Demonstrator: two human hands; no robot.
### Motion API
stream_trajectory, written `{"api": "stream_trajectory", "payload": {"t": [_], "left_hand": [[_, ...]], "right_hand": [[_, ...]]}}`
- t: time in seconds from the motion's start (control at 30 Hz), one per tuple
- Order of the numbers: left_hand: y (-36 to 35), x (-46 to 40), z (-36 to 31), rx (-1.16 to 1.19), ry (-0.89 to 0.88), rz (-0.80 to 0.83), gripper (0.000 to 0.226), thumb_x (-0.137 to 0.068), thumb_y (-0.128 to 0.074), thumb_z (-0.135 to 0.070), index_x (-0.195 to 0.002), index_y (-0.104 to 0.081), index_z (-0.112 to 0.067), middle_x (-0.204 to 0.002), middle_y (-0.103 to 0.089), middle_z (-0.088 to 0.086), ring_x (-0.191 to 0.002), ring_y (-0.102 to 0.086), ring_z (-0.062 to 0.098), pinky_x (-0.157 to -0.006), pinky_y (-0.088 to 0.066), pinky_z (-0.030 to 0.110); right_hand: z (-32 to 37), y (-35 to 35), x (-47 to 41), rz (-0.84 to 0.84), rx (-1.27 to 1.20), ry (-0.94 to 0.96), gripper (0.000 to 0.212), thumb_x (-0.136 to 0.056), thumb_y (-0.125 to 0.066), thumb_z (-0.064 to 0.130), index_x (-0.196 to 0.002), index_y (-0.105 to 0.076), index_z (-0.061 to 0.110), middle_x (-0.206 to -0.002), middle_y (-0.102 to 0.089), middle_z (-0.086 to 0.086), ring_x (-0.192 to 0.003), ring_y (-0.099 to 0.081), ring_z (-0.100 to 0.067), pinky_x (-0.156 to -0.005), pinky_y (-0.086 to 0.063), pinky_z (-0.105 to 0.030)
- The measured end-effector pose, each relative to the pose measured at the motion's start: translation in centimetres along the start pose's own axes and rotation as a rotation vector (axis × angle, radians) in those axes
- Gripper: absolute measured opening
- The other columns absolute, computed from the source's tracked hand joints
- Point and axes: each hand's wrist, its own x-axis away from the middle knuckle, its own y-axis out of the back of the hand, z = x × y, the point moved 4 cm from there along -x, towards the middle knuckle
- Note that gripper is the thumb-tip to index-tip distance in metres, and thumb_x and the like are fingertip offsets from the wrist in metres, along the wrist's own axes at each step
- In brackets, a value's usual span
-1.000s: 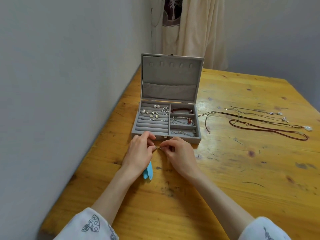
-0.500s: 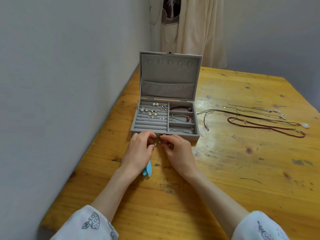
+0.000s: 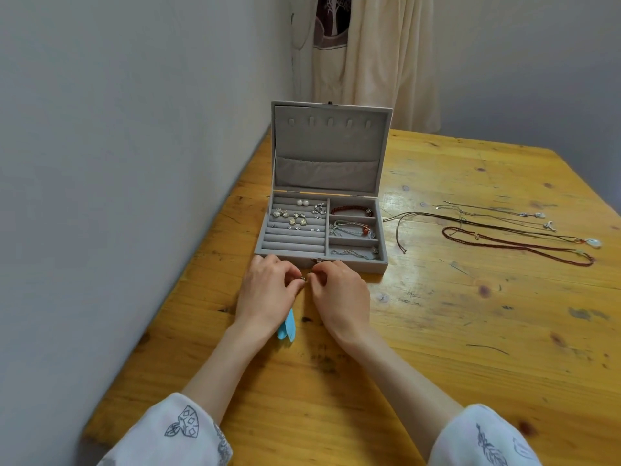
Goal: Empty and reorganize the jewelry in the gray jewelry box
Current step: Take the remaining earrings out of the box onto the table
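Note:
The gray jewelry box [image 3: 383, 227] stands open on the wooden table [image 3: 470, 331], lid upright. Its left half holds several earrings [image 3: 295, 219] on ring rolls. Its right compartments hold a red bracelet [image 3: 351, 209], a silver bracelet with a red bead [image 3: 351, 228] and a thin chain [image 3: 353, 252]. Just in front of the box, my left hand [image 3: 267, 295] and my right hand [image 3: 341, 297] meet fingertip to fingertip, both pinching a small metal earring [image 3: 303, 279]. A light blue feather-like pendant [image 3: 287, 326] hangs below my left hand.
Several necklaces [image 3: 504, 237] lie spread on the table right of the box, one with a white pendant [image 3: 593, 243]. A gray wall [image 3: 117, 196] runs along the table's left edge. A cream garment [image 3: 369, 62] hangs behind the table.
My hands stay together in front of the box, fingers shifting slightly on the small earring. The camera view moved a little; the box and necklaces have not moved.

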Motion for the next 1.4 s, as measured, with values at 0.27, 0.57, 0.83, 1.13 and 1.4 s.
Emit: {"api": "stream_trajectory", "payload": {"t": [0.27,0.57,0.83,1.13,1.4], "left_hand": [[0.2,-0.4,0.4,-0.076,0.014,-0.051,0.023,-0.087,-0.058,-0.033,-0.105,-0.068,-0.022,-0.104,-0.062,-0.002,-0.106,-0.043,0.015,-0.088,-0.038,0.028],[0.2,-0.3,0.0,-0.035,0.017,-0.017,0.022,-0.088,-0.057,-0.03,-0.106,-0.068,-0.022,-0.104,-0.064,-0.002,-0.107,-0.043,0.016,-0.089,-0.037,0.028],[0.8,-0.1,0.0,-0.019,0.024,-0.004,0.025,-0.088,-0.058,-0.028,-0.11,-0.066,-0.02,-0.107,-0.063,-0.001,-0.108,-0.043,0.015,-0.089,-0.037,0.027],[2.8,-2.5,0.5,-0.002,-0.024,-0.024,0.023,-0.091,-0.053,-0.026,-0.11,-0.064,-0.021,-0.105,-0.06,-0.001,-0.099,-0.041,0.01,-0.083,-0.032,0.021],[2.5,-10.1,-0.1,-0.182,-0.139,-0.041,0.028,-0.095,-0.046,-0.02,-0.118,-0.061,-0.02,-0.117,-0.059,0.002,-0.11,-0.046,0.019,-0.092,-0.032,0.031]], "right_hand": [[-0.3,0.0,0.1,0.031,-0.037,-0.007,0.024,-0.091,-0.053,0.026,-0.107,-0.069,0.019,-0.095,-0.063,0.002,-0.084,-0.055,-0.013,-0.066,-0.031,-0.02],[-0.3,0.1,-0.1,0.05,-0.043,-0.017,0.024,-0.091,-0.054,0.029,-0.108,-0.07,0.023,-0.092,-0.063,0.002,-0.086,-0.058,-0.018,-0.065,-0.033,-0.024],[-0.7,0.5,0.0,0.065,-0.126,-0.006,0.025,-0.09,-0.056,0.025,-0.11,-0.069,0.016,-0.094,-0.066,-0.001,-0.086,-0.056,-0.013,-0.072,-0.035,-0.018],[-1.0,2.5,-1.9,0.028,-0.223,0.084,0.022,-0.092,-0.053,0.023,-0.09,-0.071,0.009,-0.077,-0.066,0.001,-0.069,-0.055,-0.007,-0.068,-0.044,-0.024],[-0.2,2.6,-10.7,0.047,-0.022,0.143,0.026,-0.093,-0.049,0.02,-0.11,-0.067,0.014,-0.103,-0.063,-0.006,-0.097,-0.055,-0.021,-0.084,-0.046,-0.033]]}}
